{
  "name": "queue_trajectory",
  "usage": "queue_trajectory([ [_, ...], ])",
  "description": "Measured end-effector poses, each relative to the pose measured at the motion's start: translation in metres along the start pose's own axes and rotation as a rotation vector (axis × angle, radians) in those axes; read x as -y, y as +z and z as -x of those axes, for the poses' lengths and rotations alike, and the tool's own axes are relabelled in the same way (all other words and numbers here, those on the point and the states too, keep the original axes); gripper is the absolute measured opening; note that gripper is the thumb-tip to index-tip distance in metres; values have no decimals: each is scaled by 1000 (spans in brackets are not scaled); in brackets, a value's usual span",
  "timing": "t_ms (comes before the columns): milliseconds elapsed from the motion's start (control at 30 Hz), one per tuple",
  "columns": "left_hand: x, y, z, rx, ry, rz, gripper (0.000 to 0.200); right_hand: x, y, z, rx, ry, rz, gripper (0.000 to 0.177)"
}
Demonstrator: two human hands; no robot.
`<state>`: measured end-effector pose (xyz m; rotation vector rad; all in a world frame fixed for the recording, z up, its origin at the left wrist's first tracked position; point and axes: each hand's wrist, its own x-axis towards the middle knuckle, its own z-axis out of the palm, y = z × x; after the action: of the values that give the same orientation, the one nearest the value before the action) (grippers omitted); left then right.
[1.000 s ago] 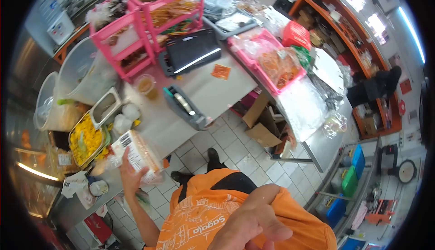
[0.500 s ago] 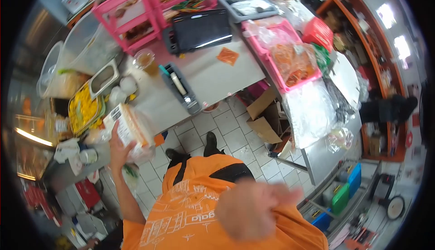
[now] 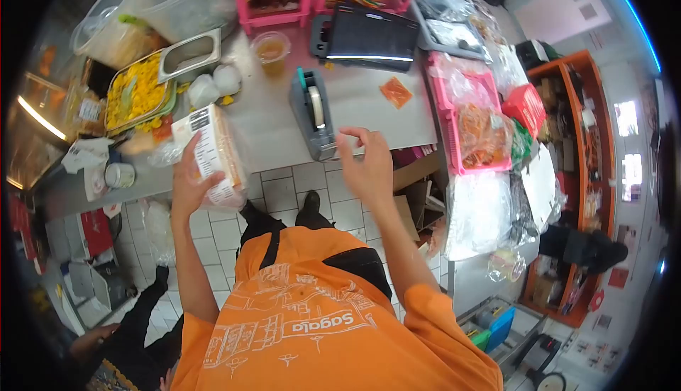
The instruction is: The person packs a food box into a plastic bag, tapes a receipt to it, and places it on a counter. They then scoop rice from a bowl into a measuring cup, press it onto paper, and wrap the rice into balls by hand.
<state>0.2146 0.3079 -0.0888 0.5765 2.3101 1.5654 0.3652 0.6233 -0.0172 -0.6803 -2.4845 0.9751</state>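
Note:
A loaf of sliced bread in a clear, labelled wrapper [image 3: 225, 151] is gripped by my left hand [image 3: 193, 182] at the front edge of the steel table [image 3: 262, 118]. My right hand [image 3: 367, 165] is raised at the table edge, its fingers curled with thumb and forefinger near each other, just right of the front end of a grey tape dispenser [image 3: 305, 111]. Whether a bit of tape is between those fingers is too small to tell. Behind the bread lie white eggs or balls [image 3: 204, 90].
A cup of liquid [image 3: 272, 52], a black appliance [image 3: 374, 35] and an orange square [image 3: 396, 92] are on the table. Yellow food fills a tray [image 3: 170, 100] at left. Pink baskets [image 3: 447, 107] stand right. Another person's dark-clad leg [image 3: 149, 306] shows at lower left.
My right hand has moved from in front of the shirt up and forward to the tape dispenser. My left hand still holds the bread. The camera view has shifted.

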Motion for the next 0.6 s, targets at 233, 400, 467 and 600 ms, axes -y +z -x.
queue_trajectory([
  [233,-11,0,2,16,-58,133,91,-68,70,-35,539,497,-256,37],
  [400,1,-1,2,-24,-34,52,92,-105,83,32,137,32,-320,31],
  [467,4,-4,-1,-32,-48,-26,92,-103,79,34,153,52,-134,30],
  [600,12,-1,5,-11,-21,77,93,-134,66,64,350,130,210,31],
])
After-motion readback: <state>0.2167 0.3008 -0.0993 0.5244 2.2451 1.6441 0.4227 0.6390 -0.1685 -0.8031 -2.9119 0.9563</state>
